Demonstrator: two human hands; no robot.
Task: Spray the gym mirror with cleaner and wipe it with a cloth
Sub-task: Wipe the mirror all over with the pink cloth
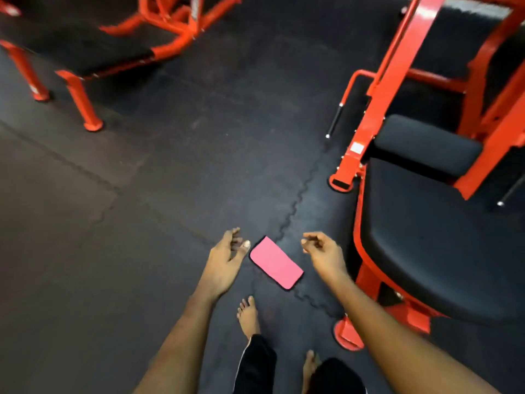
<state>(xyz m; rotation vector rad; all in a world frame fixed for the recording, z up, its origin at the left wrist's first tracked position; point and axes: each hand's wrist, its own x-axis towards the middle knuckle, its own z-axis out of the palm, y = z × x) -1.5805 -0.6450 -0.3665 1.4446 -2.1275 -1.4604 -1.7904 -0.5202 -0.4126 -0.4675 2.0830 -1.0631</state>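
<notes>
A flat pink rectangular cloth (276, 262) with a dark edge lies on the black rubber floor, between my two hands. My left hand (227, 260) hovers just left of it with loosely curled fingers and holds nothing. My right hand (322, 253) hovers to its right, fingers also loosely curled and empty. No mirror and no spray bottle are in view.
An orange gym machine with a black padded seat (431, 245) stands close on the right, its foot (348, 335) near my right arm. An orange-legged black bench (76, 49) stands at the back left. My bare feet (248, 317) stand below the cloth.
</notes>
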